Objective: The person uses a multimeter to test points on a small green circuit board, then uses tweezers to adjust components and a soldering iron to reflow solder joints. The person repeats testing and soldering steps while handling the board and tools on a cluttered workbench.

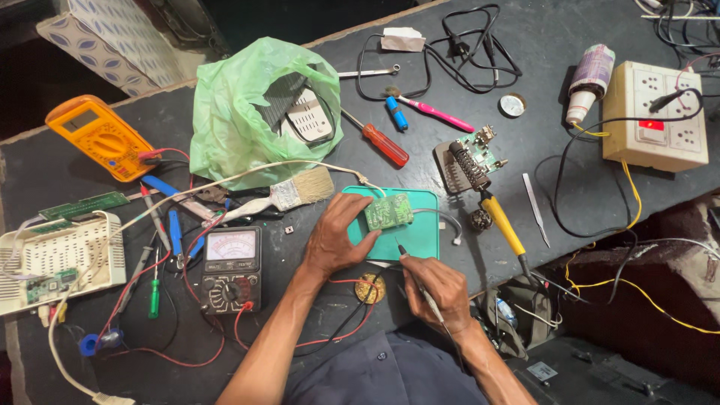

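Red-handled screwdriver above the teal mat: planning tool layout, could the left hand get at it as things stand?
Probably yes: the left hand only steadies the small green circuit board, and bare tabletop leads to the red-handled screwdriver.

A dark counter point(540, 45) is seen, strewn with a green mat point(409, 244), two multimeters, screwdrivers and a socket board point(656, 112) near its right edge.
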